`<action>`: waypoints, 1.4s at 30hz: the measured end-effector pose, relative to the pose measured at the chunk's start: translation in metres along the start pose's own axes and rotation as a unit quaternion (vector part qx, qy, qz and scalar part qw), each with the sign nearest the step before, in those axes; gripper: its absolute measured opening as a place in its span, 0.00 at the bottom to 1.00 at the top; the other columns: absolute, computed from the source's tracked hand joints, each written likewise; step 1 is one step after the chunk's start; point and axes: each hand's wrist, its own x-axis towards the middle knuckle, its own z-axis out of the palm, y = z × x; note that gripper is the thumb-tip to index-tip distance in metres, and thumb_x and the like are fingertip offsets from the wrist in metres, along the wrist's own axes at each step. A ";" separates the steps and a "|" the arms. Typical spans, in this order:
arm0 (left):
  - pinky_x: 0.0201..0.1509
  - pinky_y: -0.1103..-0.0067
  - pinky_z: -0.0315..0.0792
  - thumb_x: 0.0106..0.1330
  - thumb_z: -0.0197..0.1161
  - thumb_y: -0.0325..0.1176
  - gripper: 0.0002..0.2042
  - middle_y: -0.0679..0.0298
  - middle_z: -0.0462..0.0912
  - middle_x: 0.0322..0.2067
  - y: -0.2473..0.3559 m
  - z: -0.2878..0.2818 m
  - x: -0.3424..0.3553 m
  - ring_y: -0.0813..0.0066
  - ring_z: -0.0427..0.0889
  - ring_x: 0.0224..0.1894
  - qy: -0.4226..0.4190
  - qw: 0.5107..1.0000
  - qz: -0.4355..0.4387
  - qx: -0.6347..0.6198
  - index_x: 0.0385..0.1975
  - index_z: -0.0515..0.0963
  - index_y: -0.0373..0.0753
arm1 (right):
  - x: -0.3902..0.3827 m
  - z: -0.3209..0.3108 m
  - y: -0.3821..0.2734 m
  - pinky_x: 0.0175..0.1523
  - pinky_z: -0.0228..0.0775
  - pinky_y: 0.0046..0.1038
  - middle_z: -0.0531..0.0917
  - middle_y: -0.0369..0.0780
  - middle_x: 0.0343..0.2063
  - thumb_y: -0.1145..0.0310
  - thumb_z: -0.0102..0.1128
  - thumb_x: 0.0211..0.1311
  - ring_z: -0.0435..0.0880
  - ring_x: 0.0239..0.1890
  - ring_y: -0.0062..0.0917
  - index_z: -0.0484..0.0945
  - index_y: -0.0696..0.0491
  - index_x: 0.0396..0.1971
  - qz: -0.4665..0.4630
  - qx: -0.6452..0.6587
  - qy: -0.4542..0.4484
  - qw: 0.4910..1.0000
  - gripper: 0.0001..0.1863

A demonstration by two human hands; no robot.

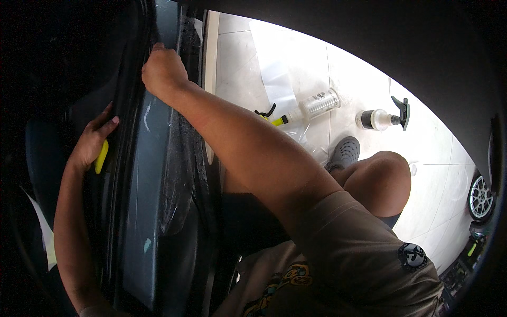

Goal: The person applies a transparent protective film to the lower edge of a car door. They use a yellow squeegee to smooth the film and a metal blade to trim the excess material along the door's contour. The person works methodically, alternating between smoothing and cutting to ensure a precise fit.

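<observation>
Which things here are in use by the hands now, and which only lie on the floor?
In use:
left hand on yellow squeegee
right hand on door edge
window glass

Lying about:
clear spray bottle
white spray bottle
film sheet

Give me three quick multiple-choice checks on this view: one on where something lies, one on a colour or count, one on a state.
1. Where do the two spray bottles lie?
A. on the pale tiled floor
B. on the car seat
C. in the person's lap

2. What colour is the flat tool under the left hand?
A. red
B. yellow
C. white

3. How is the right hand placed?
A. hanging free
B. pressed on the dark door frame
C. holding a bottle

Answers: 1 A, the clear spray bottle and the white spray bottle rest on the pale tiled floor. 2 B, the yellow flat tool shows beneath the left hand. 3 B, the right hand bears on the dark door frame.
</observation>
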 end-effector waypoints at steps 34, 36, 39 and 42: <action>0.76 0.64 0.45 0.65 0.55 0.55 0.36 0.50 0.60 0.68 -0.018 0.001 0.014 0.56 0.57 0.72 0.004 1.000 0.021 -0.023 0.70 0.58 0.44 | 0.003 0.005 0.002 0.42 0.80 0.42 0.82 0.60 0.29 0.72 0.60 0.57 0.84 0.36 0.52 0.73 0.67 0.40 0.005 -0.030 0.011 0.999 0.15; 0.76 0.64 0.46 0.65 0.55 0.56 0.36 0.50 0.60 0.68 -0.015 0.002 0.011 0.56 0.57 0.72 0.009 1.000 0.013 -0.016 0.70 0.58 0.44 | 0.002 0.005 0.003 0.42 0.80 0.42 0.82 0.60 0.30 0.71 0.60 0.57 0.84 0.37 0.53 0.72 0.67 0.41 -0.001 -0.041 0.006 0.999 0.16; 0.76 0.65 0.46 0.66 0.55 0.56 0.36 0.50 0.60 0.68 -0.013 0.002 0.010 0.56 0.57 0.71 0.009 1.000 0.016 -0.020 0.70 0.58 0.44 | 0.005 0.007 0.004 0.43 0.80 0.43 0.82 0.61 0.30 0.71 0.60 0.57 0.84 0.37 0.53 0.72 0.66 0.43 -0.013 -0.041 0.005 0.999 0.18; 0.75 0.65 0.49 0.68 0.53 0.54 0.34 0.50 0.60 0.68 -0.011 0.003 0.011 0.56 0.59 0.71 0.006 1.000 0.026 -0.013 0.70 0.58 0.43 | 0.007 0.006 0.004 0.44 0.80 0.43 0.82 0.61 0.31 0.71 0.61 0.56 0.84 0.38 0.53 0.72 0.66 0.43 -0.002 -0.056 -0.012 0.998 0.18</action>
